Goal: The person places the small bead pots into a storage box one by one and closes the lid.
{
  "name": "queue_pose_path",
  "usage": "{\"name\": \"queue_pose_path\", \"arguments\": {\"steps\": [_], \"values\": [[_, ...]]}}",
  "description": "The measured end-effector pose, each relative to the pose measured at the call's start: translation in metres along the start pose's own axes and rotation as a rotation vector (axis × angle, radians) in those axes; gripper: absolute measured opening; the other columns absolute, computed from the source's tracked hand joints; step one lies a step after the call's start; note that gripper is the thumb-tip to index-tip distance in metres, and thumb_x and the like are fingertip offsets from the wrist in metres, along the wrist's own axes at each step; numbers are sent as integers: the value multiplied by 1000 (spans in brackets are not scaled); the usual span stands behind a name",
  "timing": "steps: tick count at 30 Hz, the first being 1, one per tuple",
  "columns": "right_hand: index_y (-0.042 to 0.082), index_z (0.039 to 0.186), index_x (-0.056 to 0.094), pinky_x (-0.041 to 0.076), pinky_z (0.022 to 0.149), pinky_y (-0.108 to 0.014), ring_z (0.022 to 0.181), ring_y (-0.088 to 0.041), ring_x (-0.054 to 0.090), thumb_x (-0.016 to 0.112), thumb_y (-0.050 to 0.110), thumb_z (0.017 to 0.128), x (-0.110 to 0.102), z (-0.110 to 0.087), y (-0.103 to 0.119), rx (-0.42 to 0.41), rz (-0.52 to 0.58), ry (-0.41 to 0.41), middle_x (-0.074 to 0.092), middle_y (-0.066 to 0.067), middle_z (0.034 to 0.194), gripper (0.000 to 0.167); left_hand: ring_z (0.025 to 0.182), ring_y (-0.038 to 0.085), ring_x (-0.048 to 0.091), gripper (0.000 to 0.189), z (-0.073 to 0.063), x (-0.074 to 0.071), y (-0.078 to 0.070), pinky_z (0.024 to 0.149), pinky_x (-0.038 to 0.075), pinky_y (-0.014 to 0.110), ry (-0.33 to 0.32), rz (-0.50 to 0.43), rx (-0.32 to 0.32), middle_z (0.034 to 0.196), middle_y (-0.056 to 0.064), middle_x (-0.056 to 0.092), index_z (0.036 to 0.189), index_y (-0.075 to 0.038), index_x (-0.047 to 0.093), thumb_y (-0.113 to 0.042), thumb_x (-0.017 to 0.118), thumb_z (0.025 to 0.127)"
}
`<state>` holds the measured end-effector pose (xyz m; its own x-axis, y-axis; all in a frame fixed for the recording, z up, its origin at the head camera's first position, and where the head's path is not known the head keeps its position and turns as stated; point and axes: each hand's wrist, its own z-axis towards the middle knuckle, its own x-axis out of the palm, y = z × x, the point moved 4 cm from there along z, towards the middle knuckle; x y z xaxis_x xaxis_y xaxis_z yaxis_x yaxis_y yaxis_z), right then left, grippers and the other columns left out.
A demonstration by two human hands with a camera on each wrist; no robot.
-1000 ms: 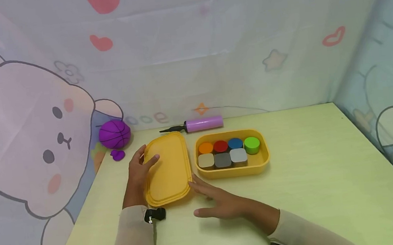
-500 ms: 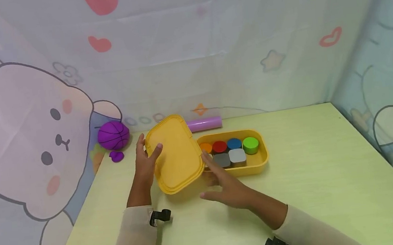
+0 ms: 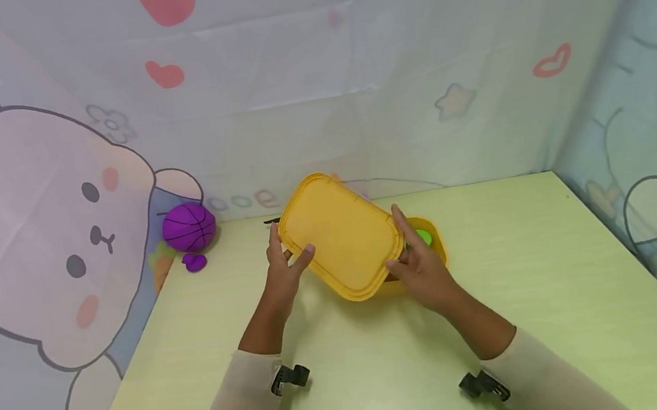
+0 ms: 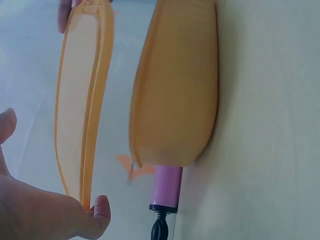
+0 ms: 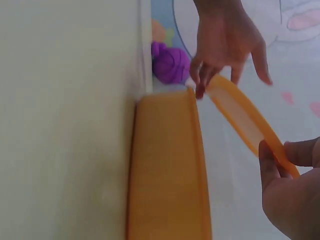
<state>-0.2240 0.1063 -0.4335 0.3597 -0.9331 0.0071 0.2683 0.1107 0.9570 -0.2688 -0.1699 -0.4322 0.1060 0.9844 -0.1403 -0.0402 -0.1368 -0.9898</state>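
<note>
A yellow lid point(image 3: 344, 237) is held tilted in the air, its face toward the head camera, partly over a yellow box point(image 3: 438, 247). At its left edge my left hand point(image 3: 282, 280) holds it with curled fingers; the thumb stands away from the face, as the right wrist view shows. My right hand point(image 3: 429, 274) pinches the lid's right edge between thumb and fingers, plain to see in the right wrist view. Inside the box a green round top point(image 3: 425, 236) peeks out; the lid hides most other contents. Both wrist views show the box's outer side wall point(image 4: 175, 90) on the table.
A purple ball point(image 3: 189, 226) and a small purple duck-like toy point(image 3: 194, 262) lie at the table's back left. Behind the lid lies a hand pump with a purple barrel point(image 4: 167, 187) and black nozzle. A printed cloth point(image 3: 400, 90) hangs along the table's back edge.
The left hand has raised the lid and carried it right, turning it, from beside the box to partly over it. My right hand has moved right and now pinches its right edge.
</note>
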Motion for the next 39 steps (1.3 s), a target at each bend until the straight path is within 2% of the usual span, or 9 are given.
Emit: {"name": "queue_pose_path", "arguments": {"steps": [4, 9, 13, 17, 20, 25, 28, 33, 39], "values": [[34, 177, -1, 62, 102, -29, 134, -10, 68, 57, -3, 111, -26, 0, 10, -22, -38, 19, 16, -22, 182, 95, 164, 40, 31, 113, -1, 1, -5, 129, 37, 65, 13, 31, -6, 180, 13, 8, 173, -40, -19, -43, 72, 106], [20, 178, 10, 59, 103, -23, 135, 2, 65, 57, -10, 108, -52, 0, 20, -99, -78, -24, 10, -13, 186, 89, 152, 38, 51, 114, 3, -1, -7, 124, 43, 64, 74, 126, -50, 171, 16, 25, 170, -47, -22, -53, 72, 104], [17, 177, 17, 58, 103, -20, 138, 5, 62, 56, -13, 107, -64, -1, 24, -123, -118, -55, 12, -8, 186, 86, 140, 42, 60, 113, 6, 1, -8, 119, 45, 62, 118, 165, -55, 169, 16, 26, 170, -46, -21, -55, 70, 104], [16, 176, 21, 58, 104, -20, 138, 7, 61, 56, -14, 107, -70, -1, 27, -137, -142, -68, 18, -8, 185, 83, 133, 44, 65, 111, 7, 3, -12, 111, 50, 56, 139, 214, -32, 169, 17, 25, 172, -44, -17, -54, 70, 105], [14, 175, 24, 57, 104, -19, 138, 9, 59, 54, -18, 105, -75, 0, 31, -162, -165, -86, 21, -13, 183, 82, 130, 40, 69, 108, 9, 4, -16, 107, 53, 53, 150, 269, -14, 162, 18, 33, 173, -44, -14, -54, 69, 105], [7, 172, 32, 57, 101, -16, 135, 9, 61, 54, -24, 102, -80, -2, 43, -228, -229, -114, 35, -17, 178, 79, 123, 38, 76, 98, 11, 3, -24, 112, 53, 59, 171, 361, -2, 153, 17, 48, 171, -50, -14, -59, 61, 108], [-3, 168, 37, 58, 100, -16, 133, 6, 65, 55, -26, 99, -83, -2, 53, -294, -234, -136, 51, -6, 165, 75, 122, 38, 77, 88, 10, 1, -31, 117, 51, 62, 171, 362, 10, 154, 15, 54, 171, -51, -10, -58, 54, 112], [-16, 155, 47, 59, 100, -19, 128, -2, 71, 58, -34, 92, -86, -1, 67, -441, -207, -191, 61, 3, 141, 67, 124, 41, 75, 79, 8, -1, -40, 118, 50, 64, 168, 330, 51, 150, 16, 64, 176, -41, 8, -51, 56, 114], [-12, 147, 61, 59, 100, -19, 122, 0, 73, 61, -34, 89, -91, -2, 70, -505, -344, -298, 67, 7, 133, 62, 128, 46, 71, 82, 6, 0, -41, 123, 45, 66, 207, 279, 31, 150, 20, 67, 177, -30, 18, -48, 63, 111]]}}
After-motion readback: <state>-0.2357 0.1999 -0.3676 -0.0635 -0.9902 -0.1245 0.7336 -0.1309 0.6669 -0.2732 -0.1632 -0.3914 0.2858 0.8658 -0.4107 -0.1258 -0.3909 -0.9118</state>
